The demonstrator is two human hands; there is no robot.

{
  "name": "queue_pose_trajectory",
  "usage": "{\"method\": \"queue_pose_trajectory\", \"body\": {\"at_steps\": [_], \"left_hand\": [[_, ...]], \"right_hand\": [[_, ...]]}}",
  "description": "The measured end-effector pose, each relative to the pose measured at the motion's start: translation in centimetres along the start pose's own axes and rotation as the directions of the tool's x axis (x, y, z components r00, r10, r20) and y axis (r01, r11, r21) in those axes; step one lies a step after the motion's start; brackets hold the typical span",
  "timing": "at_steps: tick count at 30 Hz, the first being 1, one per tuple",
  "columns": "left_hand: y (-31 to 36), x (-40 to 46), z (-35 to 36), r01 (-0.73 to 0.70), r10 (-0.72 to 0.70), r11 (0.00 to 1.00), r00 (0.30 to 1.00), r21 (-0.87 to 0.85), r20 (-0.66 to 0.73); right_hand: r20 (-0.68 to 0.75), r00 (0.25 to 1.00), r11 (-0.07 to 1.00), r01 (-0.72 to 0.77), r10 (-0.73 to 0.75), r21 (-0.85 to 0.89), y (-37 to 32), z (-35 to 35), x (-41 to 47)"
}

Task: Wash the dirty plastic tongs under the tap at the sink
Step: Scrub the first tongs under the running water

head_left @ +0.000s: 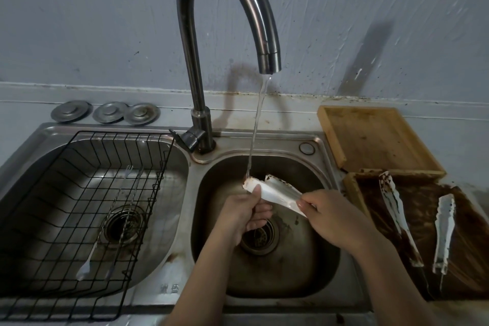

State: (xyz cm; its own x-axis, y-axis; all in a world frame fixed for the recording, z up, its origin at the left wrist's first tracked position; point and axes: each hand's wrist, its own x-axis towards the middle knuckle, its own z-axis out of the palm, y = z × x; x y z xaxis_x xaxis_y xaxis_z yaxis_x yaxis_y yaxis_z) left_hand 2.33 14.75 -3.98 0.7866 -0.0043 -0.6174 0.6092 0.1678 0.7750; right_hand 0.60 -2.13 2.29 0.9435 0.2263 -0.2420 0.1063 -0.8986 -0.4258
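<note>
White plastic tongs [277, 192] with brown stains on their tips are held over the right sink basin [312, 259]. A thin stream of water [255, 130] from the curved tap [269, 61] falls onto the left tip. My left hand [243, 216] grips the tongs near the tips, thumb on top. My right hand [333, 216] pinches the hinge end. Two more dirty white tongs [397, 216] [445, 233] lie on a brown-smeared wooden tray [354, 190] at the right.
A black wire rack [79, 214] with metal utensils [105, 222] fills the left basin. Three metal drain covers [105, 112] sit behind it. A clean wooden tray [370, 137] lies behind the dirty one. The drain strainer [260, 238] is under my hands.
</note>
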Motion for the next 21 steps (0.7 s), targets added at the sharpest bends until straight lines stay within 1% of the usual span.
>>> {"method": "queue_pose_trajectory", "body": {"at_steps": [3,6,8,10,14,17,19,21], "left_hand": [[0.2,-0.2,0.0,-0.011,0.011,1.000,1.000,0.009,0.001],[0.8,-0.2,-0.6,0.018,-0.018,1.000,0.998,0.000,-0.067],[0.9,-0.1,-1.0,0.013,-0.013,1.000,0.996,0.000,-0.091],[0.7,-0.2,-1.0,-0.006,0.007,1.000,0.996,0.015,-0.085],[0.3,-0.3,-0.8,-0.021,0.025,0.994,0.999,0.106,-0.043],[0.4,-0.5,-0.8,-0.031,0.036,0.992,0.998,0.124,-0.042],[0.6,-0.7,-0.6,-0.017,0.022,0.997,0.998,0.072,-0.065],[0.8,-0.8,-0.6,0.032,-0.032,0.999,0.995,-0.006,-0.093]], "right_hand": [[0.009,1.000,1.000,-0.002,0.001,0.018,0.3,-0.1,-0.3],[0.032,0.999,0.999,0.024,-0.025,0.039,0.5,-0.2,-0.8],[0.032,0.999,0.998,0.035,-0.036,0.044,0.3,-0.1,-0.9],[0.026,0.999,0.999,0.032,-0.033,0.026,0.2,0.1,-0.8],[0.037,0.999,1.000,0.025,-0.024,-0.019,0.3,0.2,-0.7],[0.045,0.999,0.999,0.031,-0.030,-0.019,0.6,0.0,-0.9],[0.044,0.998,0.998,0.048,-0.046,-0.034,0.5,-0.1,-1.0],[0.034,0.997,0.996,0.066,-0.064,-0.062,0.4,0.0,-0.9]]}}
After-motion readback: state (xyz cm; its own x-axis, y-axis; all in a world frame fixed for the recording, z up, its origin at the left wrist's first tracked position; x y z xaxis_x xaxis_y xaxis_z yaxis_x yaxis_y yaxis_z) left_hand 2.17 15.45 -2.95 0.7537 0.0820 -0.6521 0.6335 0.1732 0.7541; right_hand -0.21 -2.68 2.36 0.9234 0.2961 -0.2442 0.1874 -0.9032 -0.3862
